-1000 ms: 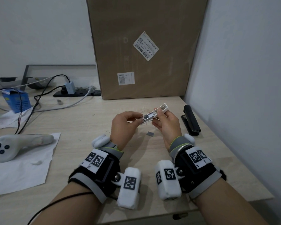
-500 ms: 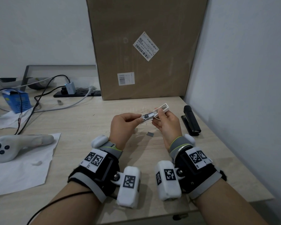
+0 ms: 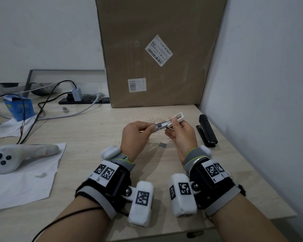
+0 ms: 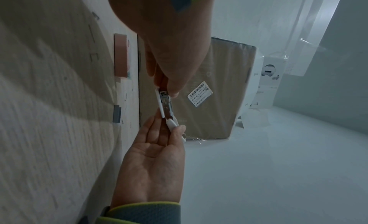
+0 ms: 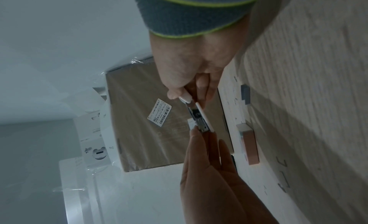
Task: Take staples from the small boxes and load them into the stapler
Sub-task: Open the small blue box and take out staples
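The desk (image 3: 77,130) runs under both hands, with a big carton (image 3: 157,49) standing at its back edge and a wall close on the right. A black stapler (image 3: 207,131) lies shut beside that wall, just right of the hands. A pink box (image 5: 251,146) sits near the carton, and a small grey staple strip (image 3: 163,144) lies on the desk below the hands.

The white stapler (image 3: 166,124) is held above the desk, opened out with its metal channel bared. The left hand (image 3: 135,135) pinches its near end between thumb and fingertips; the right hand (image 3: 181,135) pinches the far white cover, other fingers loosely extended.

Risk, as I judge it: the channel is narrow, so a tilted strip could jam or break apart. A slack pinch could let the sprung cover snap shut.

Open room lies left and toward the person; the right is hemmed in by the wall and black stapler.
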Demonstrator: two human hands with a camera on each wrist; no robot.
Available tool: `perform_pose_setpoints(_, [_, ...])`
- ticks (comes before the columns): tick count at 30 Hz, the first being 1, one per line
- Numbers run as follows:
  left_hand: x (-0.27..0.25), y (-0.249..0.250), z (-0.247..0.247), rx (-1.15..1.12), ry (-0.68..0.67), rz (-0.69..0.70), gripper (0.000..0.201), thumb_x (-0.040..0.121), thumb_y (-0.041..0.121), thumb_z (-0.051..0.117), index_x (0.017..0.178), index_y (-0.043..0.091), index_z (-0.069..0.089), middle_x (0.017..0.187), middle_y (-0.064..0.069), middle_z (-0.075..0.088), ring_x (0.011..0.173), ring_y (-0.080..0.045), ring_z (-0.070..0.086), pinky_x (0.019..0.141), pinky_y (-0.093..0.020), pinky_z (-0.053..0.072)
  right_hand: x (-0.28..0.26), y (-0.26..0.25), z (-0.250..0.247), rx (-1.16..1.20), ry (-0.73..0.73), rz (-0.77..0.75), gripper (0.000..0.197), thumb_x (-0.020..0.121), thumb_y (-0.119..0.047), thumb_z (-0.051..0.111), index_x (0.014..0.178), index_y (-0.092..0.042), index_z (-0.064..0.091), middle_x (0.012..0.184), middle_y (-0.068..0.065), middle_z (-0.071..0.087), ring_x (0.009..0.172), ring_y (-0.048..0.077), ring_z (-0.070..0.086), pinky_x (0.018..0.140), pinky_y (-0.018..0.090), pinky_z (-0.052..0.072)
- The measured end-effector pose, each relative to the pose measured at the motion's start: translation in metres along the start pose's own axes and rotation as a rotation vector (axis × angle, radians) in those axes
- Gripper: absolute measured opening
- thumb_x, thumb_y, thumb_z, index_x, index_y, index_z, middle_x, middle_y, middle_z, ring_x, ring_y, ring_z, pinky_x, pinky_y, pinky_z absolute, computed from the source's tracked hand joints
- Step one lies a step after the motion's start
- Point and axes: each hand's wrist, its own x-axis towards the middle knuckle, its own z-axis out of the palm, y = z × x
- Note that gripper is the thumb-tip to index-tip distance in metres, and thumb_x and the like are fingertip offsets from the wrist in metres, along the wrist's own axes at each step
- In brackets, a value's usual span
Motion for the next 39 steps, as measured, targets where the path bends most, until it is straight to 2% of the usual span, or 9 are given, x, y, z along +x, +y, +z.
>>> perform_pose_setpoints(5, [-0.0037, 0.0034, 0.0012, -0.219, -0.017, -0.184, 0.011, 0.083, 0.012, 0.066, 0.092, 0.010, 0.072, 0.076, -0.004, 0.067, 0.066, -0.016, 0.056, 0.065, -0.036, 0.053, 0.0005, 0.0017, 0.0000, 0.000, -0.029, -0.003, 0.018, 0.097, -0.023, 0.047, 0.090, -0.015, 0.062, 0.097, 0.008, 0.068, 0.094, 0.023, 0.067, 0.083, 0.027, 0.055])
perform_pose_setpoints(11, [-0.0021, 0.0035, -0.0007, -0.585, -0.117, -0.438, 0.023, 0.087, 0.004, 0.057, 0.109, -0.001, 0.059, 0.096, -0.014, 0.067, 0.081, -0.023, 0.068, 0.072, -0.023, 0.057, -0.0009, 0.0016, 0.0020, 0.009, -0.073, 0.001, 0.017, 0.097, -0.024, 0.047, 0.093, -0.016, 0.062, 0.104, 0.013, 0.068, 0.093, 0.023, 0.067, 0.082, 0.026, 0.054])
perform_pose_setpoints(16, [-0.0010, 0.0026, -0.0028, -0.703, -0.167, -0.453, 0.022, 0.090, 0.005, 0.055, 0.110, -0.005, 0.058, 0.095, -0.014, 0.068, 0.073, -0.015, 0.072, 0.073, -0.019, 0.056, -0.0018, 0.0008, 0.0015, -0.030, -0.056, -0.026, 0.016, 0.096, -0.023, 0.049, 0.089, -0.019, 0.064, 0.091, 0.002, 0.069, 0.083, 0.015, 0.066, 0.079, 0.025, 0.053])
perform_pose_setpoints(21, [-0.0002, 0.0001, -0.0025, -0.754, -0.182, -0.469, 0.025, 0.094, 0.007, 0.049, 0.112, -0.007, 0.060, 0.096, -0.014, 0.069, 0.077, -0.015, 0.070, 0.070, -0.016, 0.058, -0.0036, -0.0005, -0.0007, -0.139, -0.043, -0.099, 0.009, 0.091, -0.025, 0.057, 0.089, -0.024, 0.066, 0.092, -0.003, 0.069, 0.089, 0.012, 0.063, 0.080, 0.023, 0.049])
perform_pose_setpoints(26, [-0.0013, 0.0026, -0.0032, -0.747, -0.173, -0.457, 0.023, 0.095, 0.007, 0.046, 0.108, -0.005, 0.062, 0.093, -0.013, 0.067, 0.081, -0.018, 0.064, 0.068, -0.016, 0.057, -0.0053, -0.0057, -0.0002, -0.163, -0.102, -0.176, 0.015, 0.089, -0.020, 0.060, 0.091, -0.033, 0.067, 0.090, -0.009, 0.069, 0.077, -0.010, 0.062, 0.070, 0.005, 0.047])
perform_pose_setpoints(30, [-0.0020, 0.0026, -0.0036, -0.733, -0.167, -0.468, 0.024, 0.095, 0.008, 0.047, 0.108, -0.004, 0.063, 0.094, -0.014, 0.066, 0.080, -0.018, 0.063, 0.068, -0.017, 0.057, -0.0035, -0.0012, 0.0000, -0.224, -0.117, -0.183, 0.029, 0.091, -0.021, 0.058, 0.118, -0.015, 0.065, 0.109, 0.000, 0.070, 0.101, 0.006, 0.063, 0.082, 0.007, 0.047])
perform_pose_setpoints(32, [-0.0024, 0.0032, -0.0035, -0.729, -0.165, -0.466, 0.021, 0.095, 0.008, 0.047, 0.103, -0.001, 0.064, 0.092, -0.013, 0.066, 0.080, -0.017, 0.062, 0.069, -0.018, 0.057, -0.0029, -0.0005, -0.0004, -0.248, -0.121, -0.191, 0.035, 0.092, -0.022, 0.056, 0.125, -0.012, 0.061, 0.118, 0.001, 0.067, 0.108, 0.009, 0.060, 0.081, 0.004, 0.046])
perform_pose_setpoints(35, [-0.0026, 0.0044, -0.0035, -0.723, -0.170, -0.460, 0.020, 0.095, 0.009, 0.048, 0.099, 0.000, 0.065, 0.091, -0.012, 0.066, 0.079, -0.017, 0.061, 0.069, -0.019, 0.057, -0.0037, 0.0003, -0.0007, -0.275, -0.156, -0.190, 0.035, 0.093, -0.022, 0.054, 0.127, -0.017, 0.058, 0.122, -0.006, 0.061, 0.114, 0.006, 0.055, 0.082, 0.005, 0.047])
perform_pose_setpoints(39, [-0.0034, 0.0048, -0.0022, -0.709, -0.197, -0.462, 0.021, 0.095, 0.012, 0.049, 0.094, 0.002, 0.067, 0.090, -0.011, 0.067, 0.076, -0.015, 0.060, 0.069, -0.018, 0.058, -0.0036, 0.0037, 0.0007, -0.296, -0.205, -0.161, 0.027, 0.093, -0.014, 0.054, 0.117, -0.016, 0.066, 0.125, 0.003, 0.062, 0.113, 0.015, 0.058, 0.064, 0.010, 0.053])
